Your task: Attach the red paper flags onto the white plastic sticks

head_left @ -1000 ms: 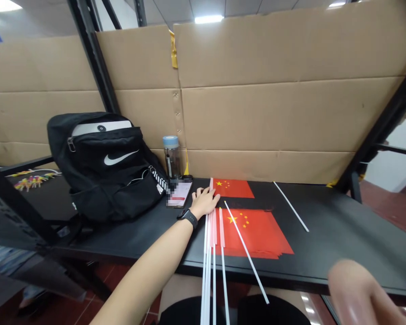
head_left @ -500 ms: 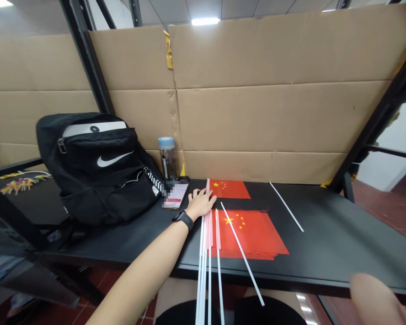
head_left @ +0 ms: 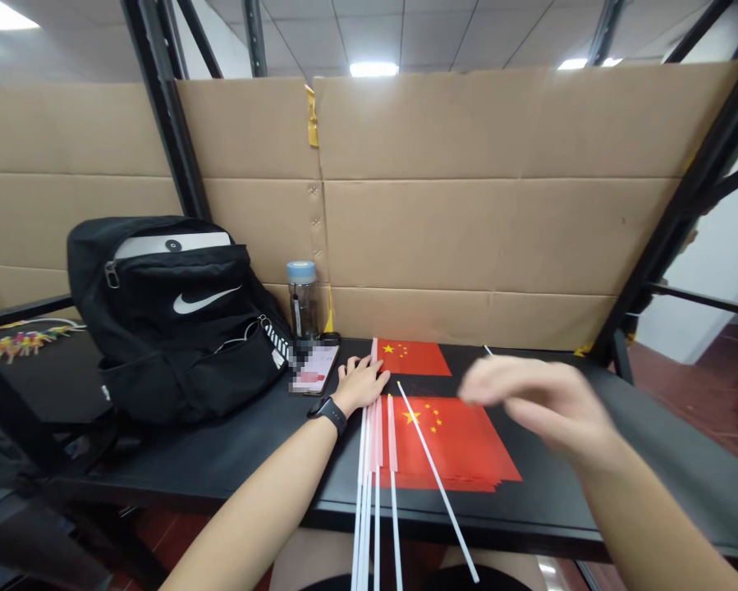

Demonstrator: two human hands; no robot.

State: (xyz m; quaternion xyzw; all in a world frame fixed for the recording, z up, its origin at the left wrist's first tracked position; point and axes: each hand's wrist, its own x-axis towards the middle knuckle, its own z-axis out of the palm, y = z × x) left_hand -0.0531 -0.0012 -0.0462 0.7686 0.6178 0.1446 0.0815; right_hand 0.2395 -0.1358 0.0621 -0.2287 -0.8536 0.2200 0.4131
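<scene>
My left hand (head_left: 361,384), with a dark watch on its wrist, lies with fingers spread on the pole edges of the flags. Below it a stack of red flags with yellow stars (head_left: 455,447) lies flat, its white poles (head_left: 362,509) running over the table's front edge. Another red flag (head_left: 414,358) lies behind the stack, partly under my fingertips. A loose white stick (head_left: 433,468) slants across the stack. My right hand (head_left: 541,402), blurred by motion, hovers right of the flags, thumb apart from the bent fingers and nothing visible in it. It partly hides a second white stick (head_left: 488,350).
A black backpack (head_left: 177,353) stands at the left on the black table (head_left: 221,455). Beside it are a phone (head_left: 319,365) and a clear bottle with a blue lid (head_left: 303,300). A cardboard wall (head_left: 467,230) closes the back, between black metal posts (head_left: 175,123).
My right hand has come in from the lower right corner to above the table beside the flags. My left hand stays on the flags. The view has tilted up slightly.
</scene>
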